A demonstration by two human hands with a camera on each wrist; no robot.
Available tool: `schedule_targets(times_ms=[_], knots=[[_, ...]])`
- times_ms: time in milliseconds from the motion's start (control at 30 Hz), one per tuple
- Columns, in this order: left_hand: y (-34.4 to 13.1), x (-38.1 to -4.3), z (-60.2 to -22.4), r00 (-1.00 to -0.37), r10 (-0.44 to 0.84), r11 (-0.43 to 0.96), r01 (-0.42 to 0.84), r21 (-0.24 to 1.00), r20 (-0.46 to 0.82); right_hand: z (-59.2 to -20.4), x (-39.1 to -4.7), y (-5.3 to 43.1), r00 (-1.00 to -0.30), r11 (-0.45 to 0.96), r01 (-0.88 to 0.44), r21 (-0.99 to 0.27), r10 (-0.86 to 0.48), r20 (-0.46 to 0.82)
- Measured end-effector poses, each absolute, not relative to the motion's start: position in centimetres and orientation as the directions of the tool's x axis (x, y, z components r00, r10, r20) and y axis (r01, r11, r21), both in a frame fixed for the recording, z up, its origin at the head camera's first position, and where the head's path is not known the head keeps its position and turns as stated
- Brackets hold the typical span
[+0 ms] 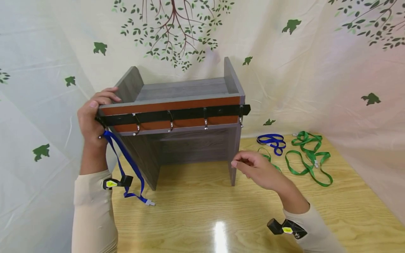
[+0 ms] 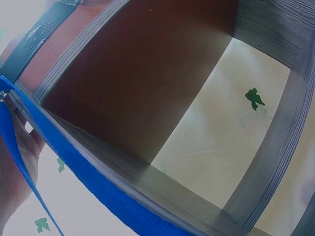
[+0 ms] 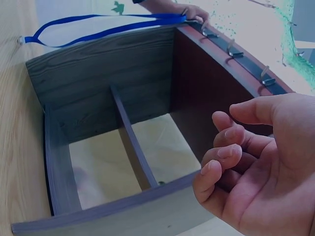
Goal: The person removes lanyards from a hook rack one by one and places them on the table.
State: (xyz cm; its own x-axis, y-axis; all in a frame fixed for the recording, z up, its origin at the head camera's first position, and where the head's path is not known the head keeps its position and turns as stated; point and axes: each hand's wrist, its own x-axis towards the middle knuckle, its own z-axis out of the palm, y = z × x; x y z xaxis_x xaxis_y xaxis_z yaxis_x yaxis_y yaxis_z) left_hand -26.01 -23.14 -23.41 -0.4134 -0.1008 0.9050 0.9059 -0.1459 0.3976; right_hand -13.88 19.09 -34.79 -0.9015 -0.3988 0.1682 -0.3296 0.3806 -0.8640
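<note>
A grey wooden shelf [image 1: 186, 89] stands on the table, with a black hook rail [image 1: 190, 113] along its reddish-brown front board. My left hand [image 1: 90, 117] grips the shelf's upper left corner, fingers over the top edge. A blue lanyard [image 1: 131, 163] hangs from the rail's left end beside that hand, its pale clip [image 1: 150, 202] low near the tabletop. The hooks to the right carry nothing. In front of the shelf's right side panel is my right hand [image 1: 257, 170], fingers loosely curled around nothing. In the right wrist view the right hand [image 3: 266, 157] also holds nothing.
Right of the shelf, a coiled blue lanyard [image 1: 272, 140] and several green lanyards [image 1: 311, 153] lie on the wooden table [image 1: 190, 214]. One green strap is partly hidden behind my right hand. A cloth backdrop [image 1: 272, 63] with printed leaves hangs behind the shelf.
</note>
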Motion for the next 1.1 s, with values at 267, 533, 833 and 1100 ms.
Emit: schedule_targets(times_ms=[267, 533, 833, 1100], knots=[[-23.1, -26.0, -23.5, -0.398, -0.110, -0.152, 0.912, 0.381, 0.911, -34.7, -13.5, 18.1, -0.883, 0.384, -0.343, -0.857, -0.442, 0.156], [-23.2, -25.8, -23.5, -0.398, -0.107, -0.142, 0.913, 0.383, 0.911, -34.6, -13.3, 17.5, -0.872, 0.363, -0.357, -0.861, -0.459, 0.168], [-22.9, -25.8, -23.2, -0.376, -0.098, -0.134, 0.922, 0.362, 0.921, -33.9, -13.3, 15.4, -0.859, 0.299, -0.328, -0.896, -0.490, 0.151], [-23.2, -26.0, -23.5, -0.396, -0.097, -0.128, 0.915, 0.383, 0.913, -33.8, -13.1, 14.0, -0.849, 0.276, -0.306, -0.911, -0.513, 0.129]])
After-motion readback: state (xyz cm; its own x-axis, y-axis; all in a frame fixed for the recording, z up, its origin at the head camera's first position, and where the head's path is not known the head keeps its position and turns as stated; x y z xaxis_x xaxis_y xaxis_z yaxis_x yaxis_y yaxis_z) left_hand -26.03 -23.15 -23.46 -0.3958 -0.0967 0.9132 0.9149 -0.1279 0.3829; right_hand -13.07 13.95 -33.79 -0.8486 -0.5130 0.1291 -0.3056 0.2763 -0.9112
